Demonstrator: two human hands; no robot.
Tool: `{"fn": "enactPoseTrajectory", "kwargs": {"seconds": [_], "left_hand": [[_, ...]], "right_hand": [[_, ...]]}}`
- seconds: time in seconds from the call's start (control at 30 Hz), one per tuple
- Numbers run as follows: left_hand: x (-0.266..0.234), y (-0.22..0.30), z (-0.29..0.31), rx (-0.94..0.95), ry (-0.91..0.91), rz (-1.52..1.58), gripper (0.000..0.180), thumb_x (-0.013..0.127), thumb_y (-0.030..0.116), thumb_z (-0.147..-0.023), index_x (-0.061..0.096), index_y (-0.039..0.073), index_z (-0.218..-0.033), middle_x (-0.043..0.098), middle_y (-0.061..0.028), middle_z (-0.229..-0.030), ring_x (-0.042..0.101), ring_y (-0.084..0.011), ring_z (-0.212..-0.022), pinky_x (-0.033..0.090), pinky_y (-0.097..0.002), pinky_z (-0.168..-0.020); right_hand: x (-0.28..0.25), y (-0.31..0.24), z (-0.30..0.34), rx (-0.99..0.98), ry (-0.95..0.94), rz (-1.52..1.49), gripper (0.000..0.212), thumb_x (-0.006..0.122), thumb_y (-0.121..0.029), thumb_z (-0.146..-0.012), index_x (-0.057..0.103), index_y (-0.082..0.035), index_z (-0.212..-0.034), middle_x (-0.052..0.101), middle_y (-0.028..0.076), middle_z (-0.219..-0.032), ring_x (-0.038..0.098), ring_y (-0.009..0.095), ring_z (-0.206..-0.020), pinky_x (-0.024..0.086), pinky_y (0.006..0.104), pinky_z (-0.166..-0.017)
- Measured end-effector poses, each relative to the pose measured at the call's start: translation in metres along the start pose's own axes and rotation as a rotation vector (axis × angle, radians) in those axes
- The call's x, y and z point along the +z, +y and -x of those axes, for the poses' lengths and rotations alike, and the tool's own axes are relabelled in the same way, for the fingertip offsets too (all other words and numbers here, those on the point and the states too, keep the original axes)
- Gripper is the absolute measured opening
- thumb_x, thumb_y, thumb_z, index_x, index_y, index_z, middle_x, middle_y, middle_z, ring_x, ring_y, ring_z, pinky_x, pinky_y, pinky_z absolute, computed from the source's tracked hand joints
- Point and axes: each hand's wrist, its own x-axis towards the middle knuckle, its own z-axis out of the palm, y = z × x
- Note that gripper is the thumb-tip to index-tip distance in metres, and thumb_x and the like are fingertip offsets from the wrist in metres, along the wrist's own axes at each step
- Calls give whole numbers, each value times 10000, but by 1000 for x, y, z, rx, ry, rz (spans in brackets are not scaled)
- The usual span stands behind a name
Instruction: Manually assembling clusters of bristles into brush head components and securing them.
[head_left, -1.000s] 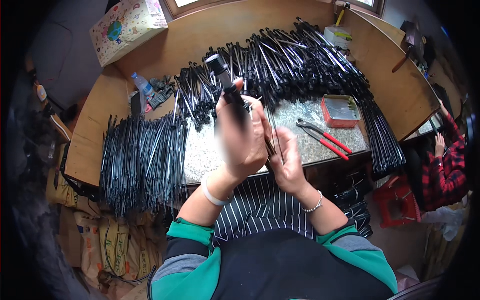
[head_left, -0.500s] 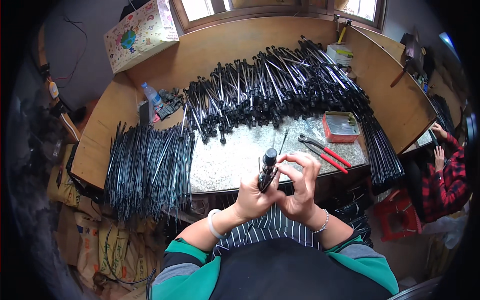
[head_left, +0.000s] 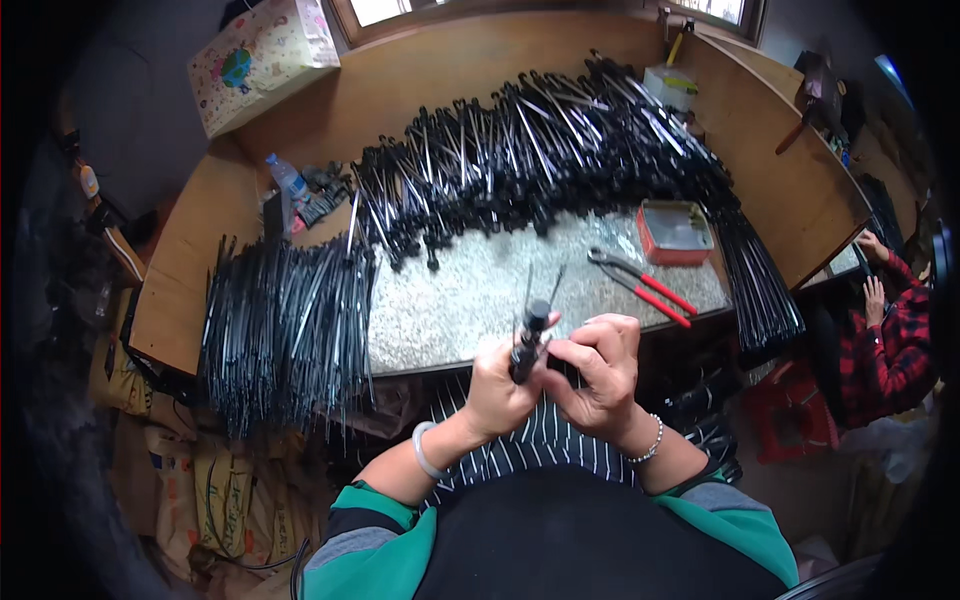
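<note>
Close to the bench's front edge, my left hand is wrapped round a slim black rod-like part with a round cap, its end pointing up toward me. Thin dark strands stick out beyond the cap. My right hand is beside it, thumb and forefinger pinched together against the part's side; whatever is between those fingertips is too small to make out. Beyond my hands lie red-handled pliers and an open red tin. A long heap of silver-and-black rods with black end pieces spreads across the back.
Thin black strips overhang the bench's left front edge; another dark bundle hangs off the right. A water bottle and a printed box stand at back left. At far right, a person in a checked sleeve works near a red stool.
The view has shifted slightly, moving the bench up and left in the picture. My left hand keeps hold of the black part; my right fingers have closed into a pinch beside it.
</note>
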Motion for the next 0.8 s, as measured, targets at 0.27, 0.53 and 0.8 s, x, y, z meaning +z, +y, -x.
{"fn": "enactPoseTrajectory", "kwargs": {"seconds": [0.27, 0.53, 0.8], "left_hand": [[-10, -13, 19, -255, 214, 287, 222, 479, 24, -897, 571, -47, -1087, 484, 5, -567, 415, -53, -417, 302, -183, -385], [-18, -13, 6, -368, 142, 409, 357, 448, 80, -922, 430, -78, -1241, 363, 66, -513, 302, -12, -406, 234, -176, -382], [-22, -19, -3, -349, 173, 296, 310, 460, 66, -919, 497, -55, -1201, 383, 77, -501, 314, 2, -404, 234, -171, -373]], "right_hand": [[-11, 33, 44, 595, -101, -463, 116, 494, -9, -857, 519, -14, -744, 468, 41, -679, 435, 102, -574, 359, 233, -525], [-52, 150, 59, 324, -450, 719, 267, 644, -247, -769, 551, -56, -931, 562, 103, -980, 502, 281, -919, 382, 425, -816], [-56, 136, 57, 725, -366, -61, 98, 568, -93, -848, 500, -25, -869, 456, 20, -843, 470, 121, -702, 372, 223, -645]]}}
